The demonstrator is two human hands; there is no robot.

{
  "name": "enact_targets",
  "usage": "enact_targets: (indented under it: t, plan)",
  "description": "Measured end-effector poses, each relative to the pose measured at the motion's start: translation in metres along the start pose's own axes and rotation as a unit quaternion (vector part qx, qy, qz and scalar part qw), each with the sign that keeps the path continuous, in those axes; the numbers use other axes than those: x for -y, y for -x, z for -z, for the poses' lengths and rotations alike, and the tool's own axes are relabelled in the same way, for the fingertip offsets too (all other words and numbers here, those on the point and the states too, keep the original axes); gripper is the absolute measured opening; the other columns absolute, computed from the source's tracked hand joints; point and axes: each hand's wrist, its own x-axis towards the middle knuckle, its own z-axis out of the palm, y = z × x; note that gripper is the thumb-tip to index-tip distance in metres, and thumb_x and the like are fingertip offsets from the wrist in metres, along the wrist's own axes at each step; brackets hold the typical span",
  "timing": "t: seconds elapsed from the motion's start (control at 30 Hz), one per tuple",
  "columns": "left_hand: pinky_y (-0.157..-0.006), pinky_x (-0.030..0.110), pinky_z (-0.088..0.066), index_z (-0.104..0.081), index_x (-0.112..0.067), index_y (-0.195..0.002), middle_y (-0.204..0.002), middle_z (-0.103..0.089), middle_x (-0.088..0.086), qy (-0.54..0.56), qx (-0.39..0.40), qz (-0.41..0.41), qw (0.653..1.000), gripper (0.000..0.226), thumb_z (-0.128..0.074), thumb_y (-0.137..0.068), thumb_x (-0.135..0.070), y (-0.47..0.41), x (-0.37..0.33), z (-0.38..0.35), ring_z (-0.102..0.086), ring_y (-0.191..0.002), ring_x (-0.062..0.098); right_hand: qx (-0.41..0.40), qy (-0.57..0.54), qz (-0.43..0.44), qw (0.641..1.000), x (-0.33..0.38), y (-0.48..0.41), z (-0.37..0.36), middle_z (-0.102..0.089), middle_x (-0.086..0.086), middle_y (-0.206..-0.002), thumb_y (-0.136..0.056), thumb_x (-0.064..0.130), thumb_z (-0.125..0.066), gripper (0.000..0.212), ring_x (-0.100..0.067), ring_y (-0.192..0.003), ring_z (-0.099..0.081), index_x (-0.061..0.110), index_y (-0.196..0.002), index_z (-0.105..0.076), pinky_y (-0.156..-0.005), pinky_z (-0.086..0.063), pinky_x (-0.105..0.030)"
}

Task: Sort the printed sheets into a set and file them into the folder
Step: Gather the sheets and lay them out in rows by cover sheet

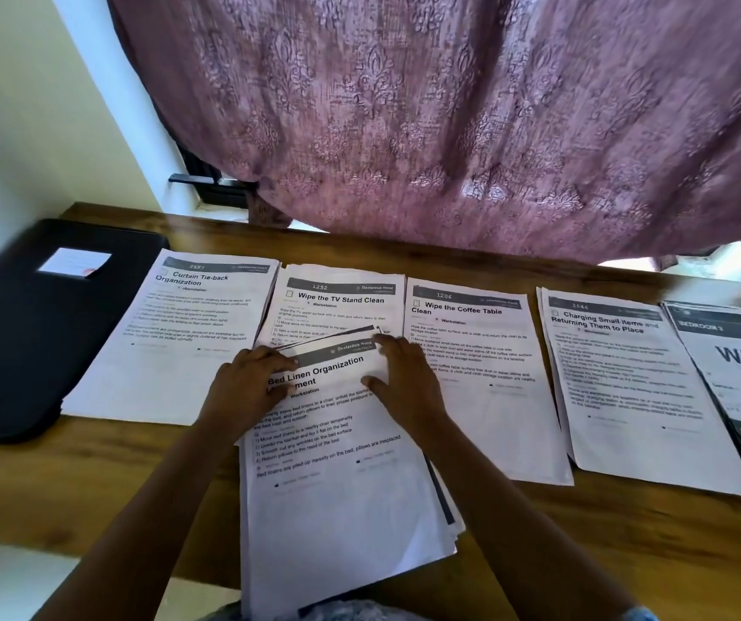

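A thick stack of printed sheets (337,499) lies in front of me, overhanging the table's near edge; its top page reads "Bed Linen Organization". My left hand (247,383) holds the stack's upper left part, fingers curled over the top edge. My right hand (404,383) pinches the upper right corner of the top sheet, which lifts slightly. Behind them lie separate piles: "Curtain Tie-back Organization" (180,333), "Wipe the TV Stand Clean" (337,302), "Wipe the Coffee Table Clean" (485,378) and "Charging Small Items" (628,396). A black folder (23,342) lies shut at the left.
The wooden table (583,531) carries everything. At the far right another pile (740,374) shows "BEDROOM 3" and "WS 0", partly cut off by the frame. A purple patterned curtain (449,127) hangs over the table's back edge. A white label (75,262) sits on the folder.
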Motion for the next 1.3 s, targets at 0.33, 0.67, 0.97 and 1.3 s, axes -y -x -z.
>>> enact_targets:
  t: [0.33, 0.67, 0.97, 1.3]
  plan:
    - [-0.091, 0.037, -0.042, -0.062, -0.024, -0.120, -0.128, -0.053, -0.002, 0.028, 0.059, 0.038, 0.997, 0.041, -0.074, -0.082, -0.033, -0.010, 0.001, 0.005, -0.045, -0.118, 0.021, 0.165, 0.125, 0.099, 0.973, 0.005, -0.028, 0.010, -0.048, -0.010, -0.143, -0.087, 0.039, -0.065, 0.079, -0.030, -0.128, -0.048, 0.022, -0.150, -0.021, -0.109, -0.032, -0.038]
    - [-0.094, 0.040, -0.043, -0.062, -0.028, -0.124, -0.131, -0.055, -0.003, 0.002, -0.021, 0.009, 1.000, 0.039, -0.068, -0.086, -0.036, 0.008, 0.004, -0.011, -0.051, -0.119, 0.023, 0.013, -0.284, -0.180, 0.942, 0.003, 0.011, 0.004, -0.059, -0.003, -0.114, -0.072, 0.012, -0.081, 0.075, -0.014, -0.096, -0.056, 0.022, -0.135, -0.041, -0.072, -0.043, -0.015]
    - [-0.104, 0.046, -0.045, -0.045, -0.029, -0.139, -0.147, -0.043, -0.003, 0.323, -0.088, 0.042, 0.941, 0.057, -0.062, -0.089, -0.048, 0.007, -0.058, -0.025, -0.042, -0.135, 0.020, -0.101, -0.456, -0.185, 0.865, -0.046, 0.008, 0.075, -0.069, -0.002, -0.103, -0.079, 0.003, -0.073, 0.067, -0.019, -0.091, -0.067, 0.033, -0.131, -0.043, -0.081, -0.055, -0.039]
    - [-0.092, 0.033, -0.052, -0.064, -0.015, -0.110, -0.126, -0.062, 0.007, 0.393, 0.085, 0.091, 0.911, 0.026, -0.065, -0.088, -0.002, -0.068, -0.173, -0.039, -0.063, -0.110, 0.026, -0.212, -0.217, -0.255, 0.918, -0.151, -0.013, 0.135, -0.066, -0.006, -0.113, -0.087, 0.010, -0.064, 0.048, -0.020, -0.088, -0.062, 0.024, -0.130, -0.049, -0.078, -0.048, -0.030]
